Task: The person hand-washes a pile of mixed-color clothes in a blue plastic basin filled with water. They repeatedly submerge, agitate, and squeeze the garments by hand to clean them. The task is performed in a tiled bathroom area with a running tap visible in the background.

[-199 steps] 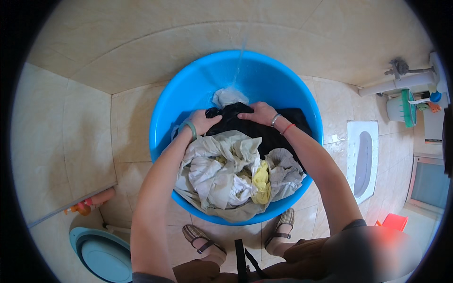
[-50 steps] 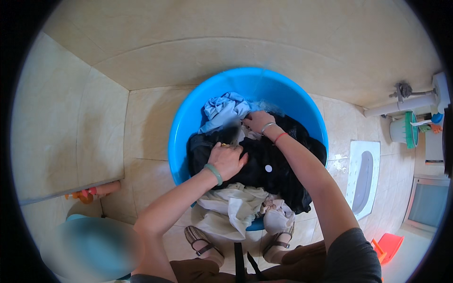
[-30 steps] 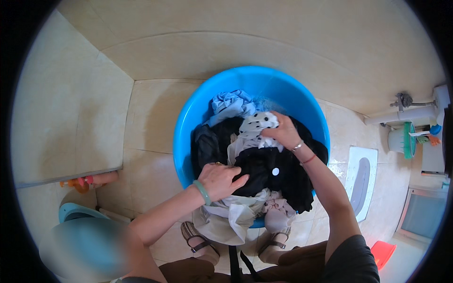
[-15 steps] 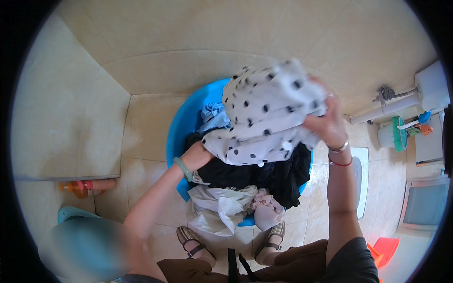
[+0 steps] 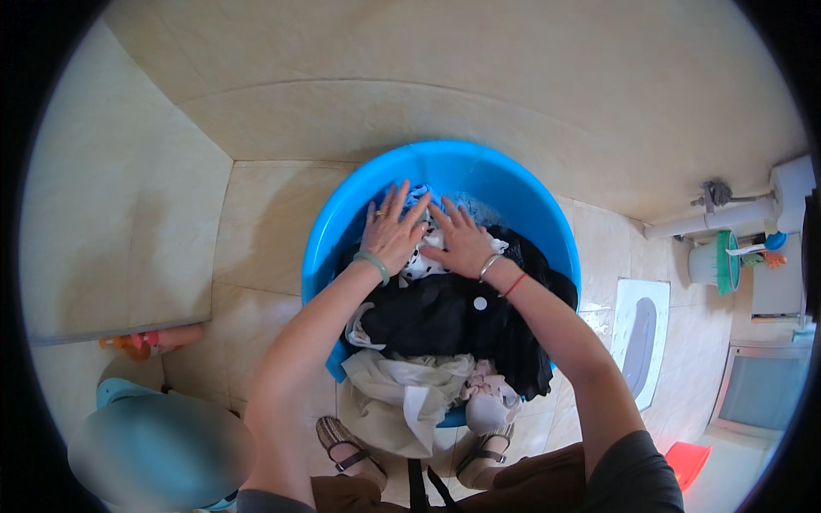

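Both hands are inside a large round blue tub (image 5: 547,205) full of clothes. My left hand (image 5: 395,237) and my right hand (image 5: 466,245) lie side by side with fingers spread, pressing on a white garment with black polka dots (image 5: 421,267). Much of that garment is hidden beneath them. Just past my fingertips are a light blue cloth (image 5: 422,193) and water with suds (image 5: 481,209). Black clothing (image 5: 415,315) fills the middle, nearer to me. An off-white garment (image 5: 376,376) and a pale pink piece (image 5: 489,385) hang over the near rim.
Tiled walls (image 5: 410,60) stand behind the tub and to the left. On the right are a squat toilet (image 5: 641,338), a bucket with a green rim (image 5: 714,261) and a red plastic object (image 5: 687,462). Bottles (image 5: 150,340) lie on the left, near a blurred teal object (image 5: 158,453).
The polka-dot garment, held up above the tub before, is now down among the clothes. Both hands have come together at the far half of the tub, fingers spread.
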The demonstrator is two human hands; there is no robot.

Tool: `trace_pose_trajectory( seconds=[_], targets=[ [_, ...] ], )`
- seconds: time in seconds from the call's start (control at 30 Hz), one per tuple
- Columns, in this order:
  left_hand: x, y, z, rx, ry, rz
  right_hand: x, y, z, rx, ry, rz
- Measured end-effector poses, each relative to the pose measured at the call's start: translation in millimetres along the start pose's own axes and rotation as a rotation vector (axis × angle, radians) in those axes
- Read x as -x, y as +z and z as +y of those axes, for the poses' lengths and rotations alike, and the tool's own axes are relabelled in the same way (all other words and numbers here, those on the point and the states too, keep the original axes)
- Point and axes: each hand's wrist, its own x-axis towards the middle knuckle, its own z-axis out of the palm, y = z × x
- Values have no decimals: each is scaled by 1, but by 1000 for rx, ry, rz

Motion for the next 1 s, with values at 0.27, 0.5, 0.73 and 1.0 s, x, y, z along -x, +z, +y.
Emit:
trace_pose_trajectory(
  seconds=[0.27, 0.5, 0.73, 1.0],
  targets=[
    [-3, 39, -2, 0, -130, -470, -8, 24, -12, 228, 94, -299],
    [-28, 62, -14, 58, -144, -284, -44, 36, 7, 318, 112, -282],
    [-47, 70, -24, 141, -126, -257, -66, 53, 47, 270, -24, -127],
    [-58, 77, -31, 151, -75, -142, -91, 58, 75, 470, -278, -281]
  ],
)
